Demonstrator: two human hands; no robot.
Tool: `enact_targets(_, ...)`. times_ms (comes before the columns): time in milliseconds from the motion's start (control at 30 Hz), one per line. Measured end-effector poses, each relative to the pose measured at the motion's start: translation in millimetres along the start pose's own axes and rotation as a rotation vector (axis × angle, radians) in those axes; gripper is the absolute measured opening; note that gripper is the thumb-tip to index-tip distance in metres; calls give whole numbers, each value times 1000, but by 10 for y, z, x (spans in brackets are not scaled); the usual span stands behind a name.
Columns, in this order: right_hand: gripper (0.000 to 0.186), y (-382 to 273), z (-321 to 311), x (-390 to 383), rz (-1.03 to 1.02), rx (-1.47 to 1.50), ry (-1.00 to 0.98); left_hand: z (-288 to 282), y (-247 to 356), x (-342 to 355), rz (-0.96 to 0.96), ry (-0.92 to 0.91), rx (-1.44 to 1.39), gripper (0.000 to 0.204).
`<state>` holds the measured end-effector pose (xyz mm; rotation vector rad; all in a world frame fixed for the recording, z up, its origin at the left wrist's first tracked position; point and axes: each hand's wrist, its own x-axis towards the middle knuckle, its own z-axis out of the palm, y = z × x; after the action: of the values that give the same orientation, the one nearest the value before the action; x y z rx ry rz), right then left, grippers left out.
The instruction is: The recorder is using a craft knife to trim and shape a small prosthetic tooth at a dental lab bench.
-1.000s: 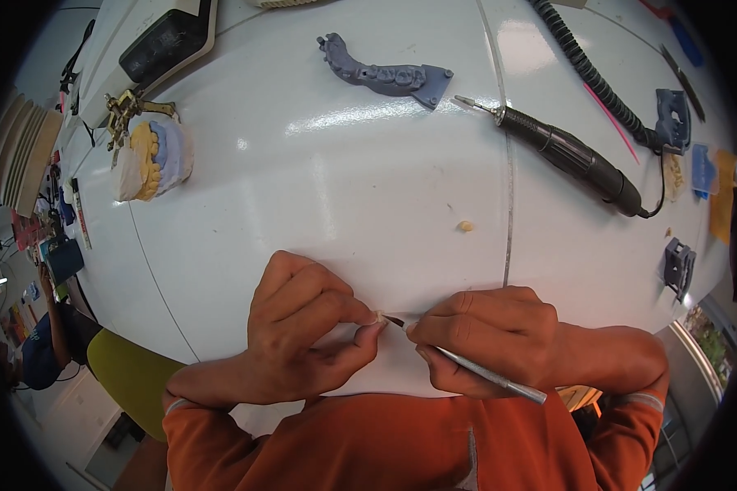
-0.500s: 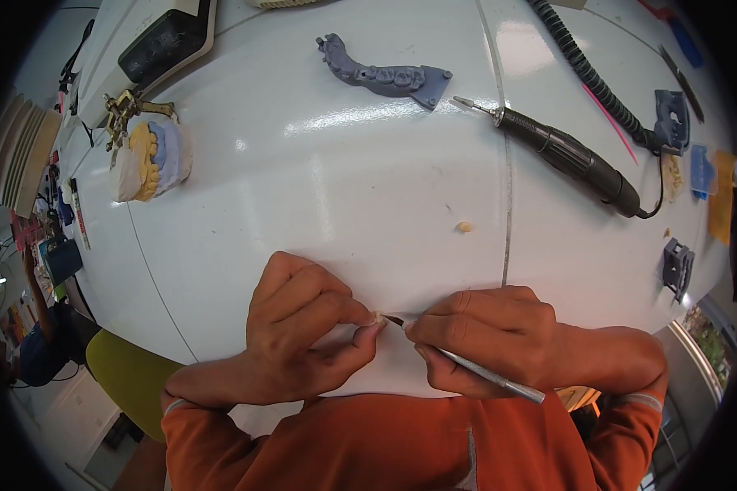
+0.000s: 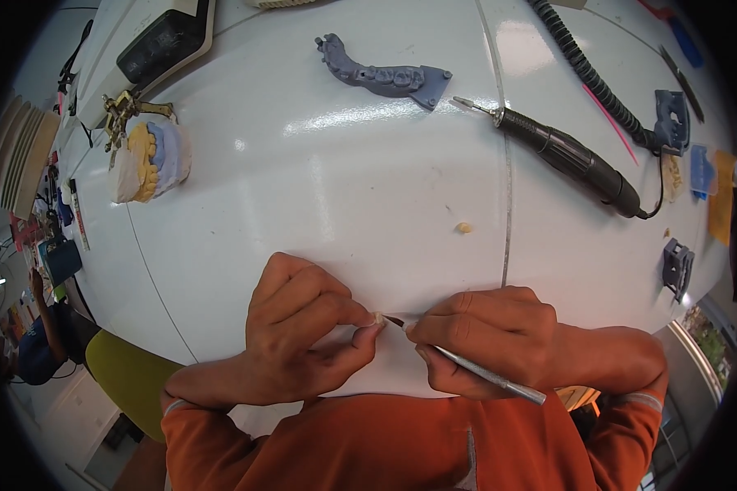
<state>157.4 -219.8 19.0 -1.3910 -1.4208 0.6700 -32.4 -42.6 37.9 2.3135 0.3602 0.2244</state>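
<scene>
Between the thumb and forefinger of my left hand [image 3: 307, 319] is a tiny pale tooth crown [image 3: 377, 319], mostly covered by the fingertips. My right hand [image 3: 487, 335] grips a slim craft knife like a pen. The silver handle of the craft knife [image 3: 491, 376] slants out below my palm, and its dark pointed tip reaches the crown or almost touches it. Both hands are low over the white table, close to my body. A second small yellowish crown [image 3: 464, 227] lies on the table ahead of my right hand.
A grey dental arch model [image 3: 385, 78] lies far ahead, beside a black rotary handpiece [image 3: 569, 159] with its ribbed hose [image 3: 577, 61]. At the left, a plaster tooth model [image 3: 151, 164] sits in a brass articulator [image 3: 123, 114]. Another small grey model [image 3: 677, 268] stands at the right edge.
My hands, the crown and the knife stay almost in place. At the far left, another person's arm in the background has shifted slightly.
</scene>
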Motion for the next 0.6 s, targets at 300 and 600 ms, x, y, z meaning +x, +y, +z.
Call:
enact_targets(300, 19, -32, -6, 24, 7, 58, 57, 28, -15, -23, 33, 24, 20, 27)
enact_targets(600, 7, 45, -128, 31, 50, 141, 42, 90, -64, -34, 90, 33, 14, 24)
